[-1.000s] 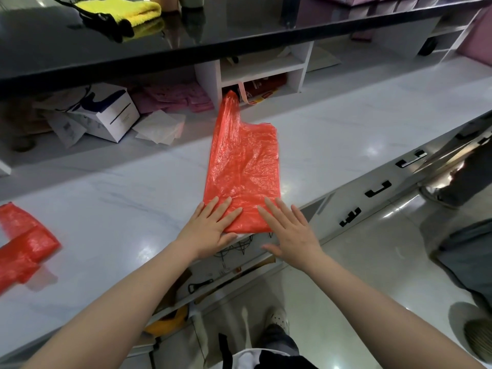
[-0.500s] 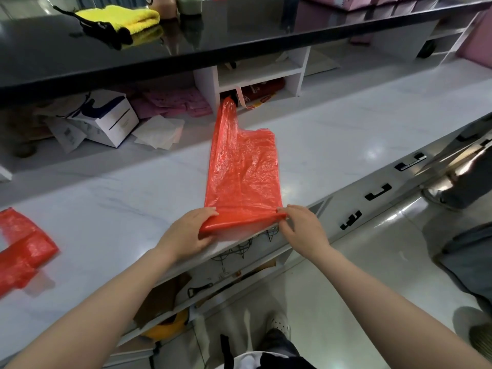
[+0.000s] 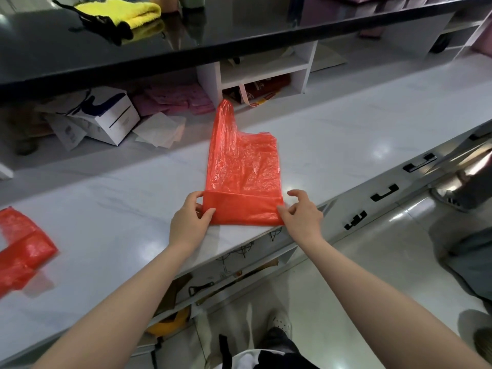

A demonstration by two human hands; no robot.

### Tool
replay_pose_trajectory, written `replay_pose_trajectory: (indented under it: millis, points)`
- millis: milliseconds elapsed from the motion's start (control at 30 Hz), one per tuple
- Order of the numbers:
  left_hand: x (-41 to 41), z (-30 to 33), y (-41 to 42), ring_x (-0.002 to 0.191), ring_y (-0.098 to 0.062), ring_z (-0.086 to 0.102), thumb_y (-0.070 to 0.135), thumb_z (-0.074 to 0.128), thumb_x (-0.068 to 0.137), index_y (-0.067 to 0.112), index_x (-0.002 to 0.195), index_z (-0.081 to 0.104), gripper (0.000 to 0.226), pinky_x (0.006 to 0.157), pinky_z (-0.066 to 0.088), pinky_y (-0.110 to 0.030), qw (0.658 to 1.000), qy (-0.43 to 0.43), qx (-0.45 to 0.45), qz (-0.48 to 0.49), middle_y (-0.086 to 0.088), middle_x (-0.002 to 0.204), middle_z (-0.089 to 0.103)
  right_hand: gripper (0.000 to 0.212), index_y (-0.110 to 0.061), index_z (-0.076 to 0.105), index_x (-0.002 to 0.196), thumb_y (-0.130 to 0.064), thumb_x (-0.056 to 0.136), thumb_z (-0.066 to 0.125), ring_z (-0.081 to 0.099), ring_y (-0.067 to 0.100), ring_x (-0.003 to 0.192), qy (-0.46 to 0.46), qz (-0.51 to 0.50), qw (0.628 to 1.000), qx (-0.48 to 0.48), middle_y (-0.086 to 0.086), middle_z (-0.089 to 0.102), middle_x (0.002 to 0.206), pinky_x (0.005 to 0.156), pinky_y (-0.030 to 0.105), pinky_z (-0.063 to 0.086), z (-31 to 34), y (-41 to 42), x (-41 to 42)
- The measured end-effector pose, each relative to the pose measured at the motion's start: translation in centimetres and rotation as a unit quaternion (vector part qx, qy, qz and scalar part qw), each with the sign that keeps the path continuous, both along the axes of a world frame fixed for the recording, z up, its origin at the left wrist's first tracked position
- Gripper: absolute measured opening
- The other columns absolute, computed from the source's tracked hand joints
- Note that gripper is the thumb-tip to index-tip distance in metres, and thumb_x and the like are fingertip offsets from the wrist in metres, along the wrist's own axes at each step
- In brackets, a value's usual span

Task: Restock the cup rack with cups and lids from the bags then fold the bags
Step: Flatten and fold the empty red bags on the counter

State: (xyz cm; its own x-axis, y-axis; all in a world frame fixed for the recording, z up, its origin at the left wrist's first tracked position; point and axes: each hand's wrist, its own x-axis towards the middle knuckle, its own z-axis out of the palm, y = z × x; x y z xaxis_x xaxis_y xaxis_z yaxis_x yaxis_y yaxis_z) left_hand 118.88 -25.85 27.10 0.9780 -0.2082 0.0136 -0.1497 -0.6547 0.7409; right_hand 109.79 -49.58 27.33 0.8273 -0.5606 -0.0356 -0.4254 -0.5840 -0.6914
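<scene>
A red plastic bag lies flat and lengthwise on the white marble counter, its handle end pointing away from me. Its near end is folded over into a darker band. My left hand pinches the left corner of that fold between thumb and fingers. My right hand pinches the right corner. A second red bag, folded, lies at the counter's far left. No cups, lids or cup rack are in view.
A black upper counter carries a yellow cloth. Beneath it sit a white box, pink packets, papers and a white shelf unit. Drawers with black handles run right. Someone's legs stand at right.
Both hands went from lying flat on the bag's near end to pinching its corners, then lifted the end and folded it away from me onto the bag.
</scene>
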Motion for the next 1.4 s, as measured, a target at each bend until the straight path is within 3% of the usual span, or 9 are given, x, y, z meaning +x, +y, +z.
replay_pose_trajectory:
  millis: [233, 333, 400, 467, 533, 733, 900, 1133, 1400]
  points:
    - [-0.5, 0.1, -0.1, 0.106, -0.025, 0.056, 0.02, 0.062, 0.09, 0.026, 0.142, 0.043, 0.055, 0.078, 0.051, -0.035, 0.966, -0.149, 0.183, -0.103, -0.012, 0.152, 0.027, 0.017, -0.036, 0.053, 0.108, -0.042, 0.092, 0.054, 0.058, 0.018, 0.091, 0.008, 0.021, 0.999, -0.034, -0.012, 0.06, 0.066, 0.091, 0.037, 0.028, -0.6, 0.0, 0.6]
    - [-0.1, -0.2, -0.3, 0.127, -0.041, 0.044, 0.007, 0.059, 0.09, 0.016, 0.135, 0.054, 0.046, 0.102, 0.038, -0.052, 0.915, -0.23, 0.279, -0.178, -0.017, 0.153, 0.029, 0.036, -0.032, 0.05, 0.128, -0.045, 0.094, 0.048, 0.047, 0.024, 0.117, 0.021, 0.065, 0.983, -0.171, -0.004, 0.061, 0.108, 0.1, 0.04, 0.022, -0.7, 0.2, 0.3]
    - [0.2, -0.7, -0.2, 0.146, -0.031, 0.014, 0.009, 0.041, 0.098, 0.02, 0.147, 0.034, 0.051, 0.117, 0.006, -0.046, 0.899, -0.189, 0.325, -0.224, -0.006, 0.159, 0.016, 0.058, -0.035, 0.025, 0.148, -0.055, 0.095, 0.035, 0.013, 0.025, 0.144, 0.024, 0.158, 0.951, -0.264, 0.001, 0.02, 0.155, 0.113, 0.046, 0.004, -0.7, 0.3, -0.2]
    - [0.7, -1.3, 0.1, 0.148, -0.02, -0.003, 0.013, 0.029, 0.1, 0.025, 0.152, 0.015, 0.055, 0.115, -0.011, -0.038, 0.9, -0.142, 0.337, -0.237, 0.002, 0.161, 0.005, 0.067, -0.041, -0.009, 0.15, -0.066, 0.092, 0.015, -0.025, 0.017, 0.144, 0.044, 0.285, 0.908, -0.305, -0.007, -0.024, 0.158, 0.115, 0.048, -0.015, -1.0, 0.3, -0.4]
    - [0.9, -1.5, 0.4, 0.148, -0.016, -0.006, 0.017, 0.024, 0.101, 0.027, 0.153, 0.009, 0.054, 0.114, -0.014, -0.035, 0.9, -0.123, 0.341, -0.243, 0.006, 0.161, 0.002, 0.071, -0.044, -0.024, 0.142, -0.073, 0.088, 0.01, -0.034, 0.014, 0.139, 0.089, 0.361, 0.877, -0.305, -0.01, -0.029, 0.154, 0.115, 0.052, -0.016, -1.4, 0.1, -0.2]
    - [1.3, -1.1, 1.2, 0.145, -0.005, -0.006, 0.04, 0.026, 0.102, 0.032, 0.151, 0.008, 0.053, 0.113, -0.013, -0.025, 0.917, -0.071, 0.278, -0.276, 0.017, 0.154, -0.004, 0.084, -0.04, -0.014, 0.149, -0.04, 0.093, 0.049, -0.016, 0.013, 0.146, 0.129, 0.387, 0.855, -0.322, -0.009, -0.016, 0.159, 0.115, 0.047, -0.012, -1.6, -1.2, -0.1]
    - [1.2, -0.3, 2.0, 0.14, 0.002, -0.003, 0.078, 0.02, 0.079, 0.033, 0.151, 0.009, 0.086, 0.114, -0.009, -0.024, 0.91, -0.067, 0.268, -0.308, 0.019, 0.153, -0.001, 0.065, -0.026, 0.036, 0.147, -0.014, 0.087, 0.058, 0.017, 0.017, 0.147, 0.02, 0.362, 0.912, -0.192, -0.003, 0.025, 0.157, 0.119, 0.034, 0.001, -0.9, -2.2, -0.4]
    - [1.1, 0.1, 2.7, 0.125, -0.01, 0.043, 0.062, 0.07, 0.071, 0.031, 0.139, 0.039, 0.081, 0.104, 0.029, -0.025, 0.952, -0.056, 0.159, -0.255, 0.009, 0.142, 0.045, 0.034, -0.029, 0.07, 0.11, -0.012, 0.082, 0.061, 0.054, 0.0, 0.1, -0.018, 0.263, 0.964, -0.038, -0.017, 0.065, 0.107, 0.087, 0.018, 0.044, 0.7, -2.9, -0.2]
    - [1.6, 0.9, 2.1, 0.092, 0.008, 0.055, 0.04, 0.079, 0.073, 0.05, 0.105, 0.046, 0.048, 0.076, 0.04, -0.008, 0.982, 0.003, 0.046, -0.183, 0.028, 0.103, 0.056, 0.028, -0.042, 0.052, 0.072, -0.027, 0.094, 0.055, 0.05, -0.005, 0.057, -0.041, 0.126, 0.99, 0.043, -0.02, 0.054, 0.055, 0.053, 0.011, 0.035, 0.9, -2.5, 1.5]
